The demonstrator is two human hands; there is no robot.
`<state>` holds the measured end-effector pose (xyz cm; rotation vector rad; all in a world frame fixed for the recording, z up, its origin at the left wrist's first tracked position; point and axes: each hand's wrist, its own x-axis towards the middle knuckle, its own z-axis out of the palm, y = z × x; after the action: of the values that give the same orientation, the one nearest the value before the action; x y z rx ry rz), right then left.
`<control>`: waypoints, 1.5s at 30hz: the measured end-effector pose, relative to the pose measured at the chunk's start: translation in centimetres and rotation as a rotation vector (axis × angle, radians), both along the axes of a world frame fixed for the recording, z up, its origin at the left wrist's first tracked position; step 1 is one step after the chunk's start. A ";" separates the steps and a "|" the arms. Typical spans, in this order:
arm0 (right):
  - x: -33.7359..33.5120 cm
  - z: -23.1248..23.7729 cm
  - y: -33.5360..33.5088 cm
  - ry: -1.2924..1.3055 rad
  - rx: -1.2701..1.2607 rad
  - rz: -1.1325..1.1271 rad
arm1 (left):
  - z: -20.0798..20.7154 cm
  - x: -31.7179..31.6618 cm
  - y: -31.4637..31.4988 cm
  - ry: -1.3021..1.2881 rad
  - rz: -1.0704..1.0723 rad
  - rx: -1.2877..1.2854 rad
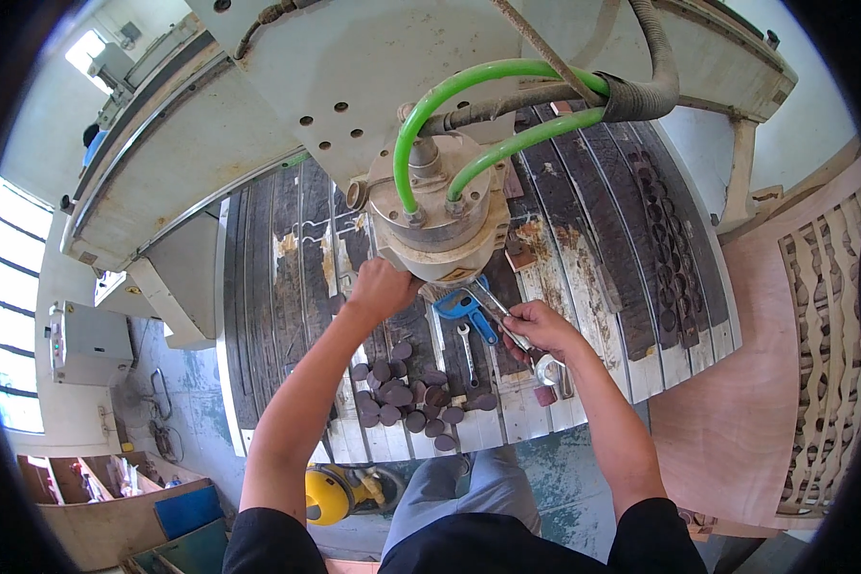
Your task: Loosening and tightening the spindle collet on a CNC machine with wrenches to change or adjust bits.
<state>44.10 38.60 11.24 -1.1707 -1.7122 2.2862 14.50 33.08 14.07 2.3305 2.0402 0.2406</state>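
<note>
My left hand (pixel 386 289) is closed at the lower left side of the spindle motor (pixel 438 206); its fingertips are partly hidden and I cannot make out what they grip. My right hand (pixel 543 330) grips a silver wrench (pixel 493 306) that slants up to the underside of the spindle. Just below the right hand shows an open wrench jaw (pixel 548 370); whether it belongs to the same wrench I cannot tell. Beneath the spindle lies a blue-handled tool (pixel 467 312). A smaller wrench (pixel 468 356) rests on the slatted machine bed (pixel 536 407).
Many dark brown discs (pixel 413 394) lie loose along the bed's near side. Green hoses (pixel 493 69) loop over the spindle from a thick cable. Dark strips with round cutouts (pixel 662 249) lie at right, beside a wooden sheet (pixel 727 411). A yellow machine (pixel 327 496) stands below.
</note>
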 end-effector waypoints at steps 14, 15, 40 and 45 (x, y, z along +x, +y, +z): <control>-3.5 -4.5 -7.7 0.406 -0.425 -0.323 | -1.1 6.2 -5.1 -1.305 0.480 -0.684; -3.5 -5.0 -8.0 0.406 -0.428 -0.336 | -0.6 7.2 -4.9 -1.395 0.553 -0.668; 5.3 -5.4 -6.5 -0.487 0.786 -0.526 | -0.2 9.2 -5.5 -1.424 0.837 -0.458; 9.8 -8.2 -0.9 -0.707 0.892 -0.504 | -2.0 9.0 -5.6 -1.497 0.803 -0.435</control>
<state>53.93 37.70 3.02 -1.9094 -1.9282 0.6757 23.52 27.52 12.09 0.4589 1.6210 0.9975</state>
